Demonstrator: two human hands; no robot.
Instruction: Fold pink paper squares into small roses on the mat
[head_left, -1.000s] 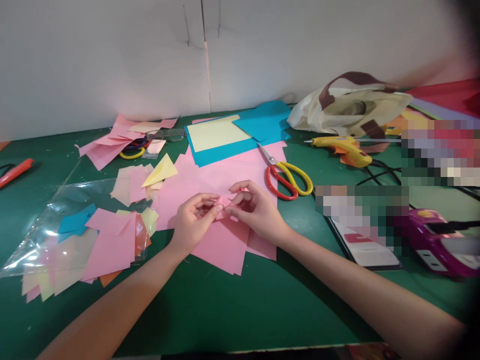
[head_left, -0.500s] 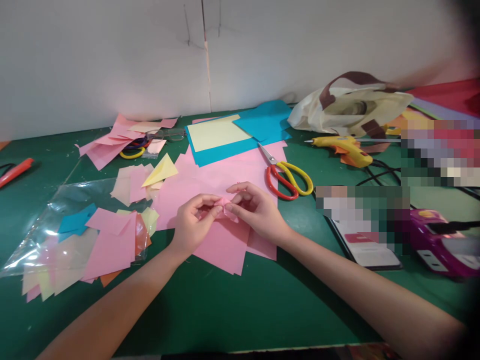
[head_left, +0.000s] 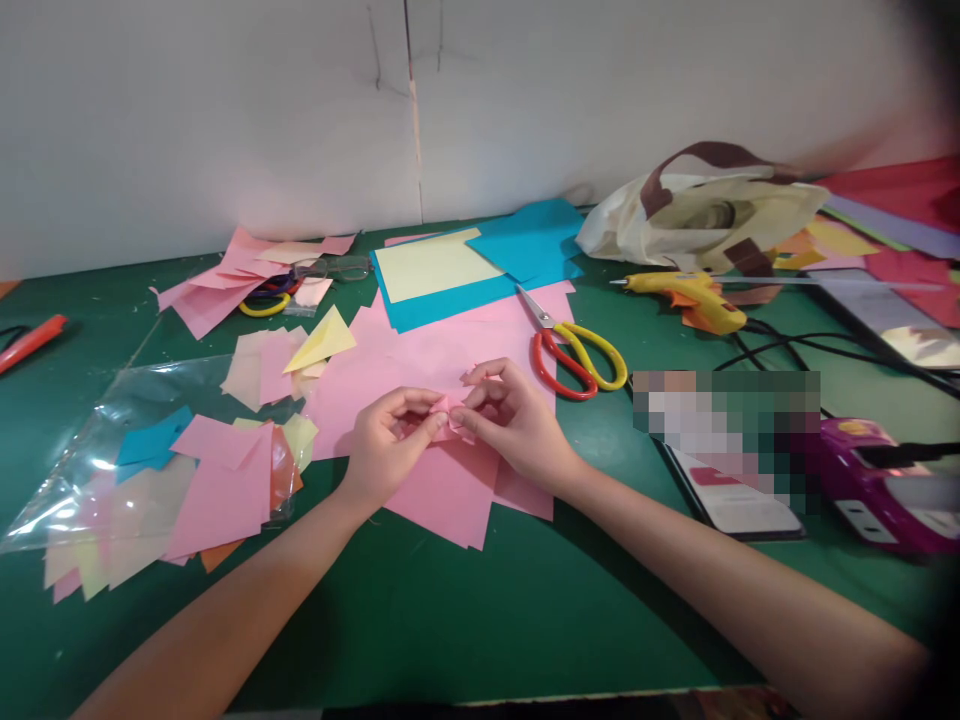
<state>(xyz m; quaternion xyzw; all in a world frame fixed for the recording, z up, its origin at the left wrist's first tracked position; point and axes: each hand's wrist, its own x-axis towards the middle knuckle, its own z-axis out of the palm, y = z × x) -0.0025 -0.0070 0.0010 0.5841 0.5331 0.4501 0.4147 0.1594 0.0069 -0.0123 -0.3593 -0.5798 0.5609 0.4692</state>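
Between my two hands is a small folded piece of pink paper [head_left: 448, 408], held over pink sheets [head_left: 450, 490] on the green table. My left hand [head_left: 386, 440] pinches its left side with thumb and fingers. My right hand [head_left: 517, 420] pinches the right side between thumb and a finger, its other fingers curled above. Fingertips cover much of the small paper, so its exact fold is hidden. Just beyond my right hand lie scissors [head_left: 566, 350] with one red and one yellow handle, blades pointing away.
At left, a clear plastic bag [head_left: 82, 470] lies among coloured paper pieces [head_left: 225, 480]. Blue sheets [head_left: 442, 305] and a pale yellow sheet [head_left: 435, 265] are at the back. Toward the right are a yellow glue gun [head_left: 690, 295], cables, a phone [head_left: 742, 505], a purple device [head_left: 877, 490] and a cloth bag [head_left: 705, 215].
The fingers of my right hand have shifted slightly around the small pink paper, and less of its lower right edge shows. My left hand stays almost still.
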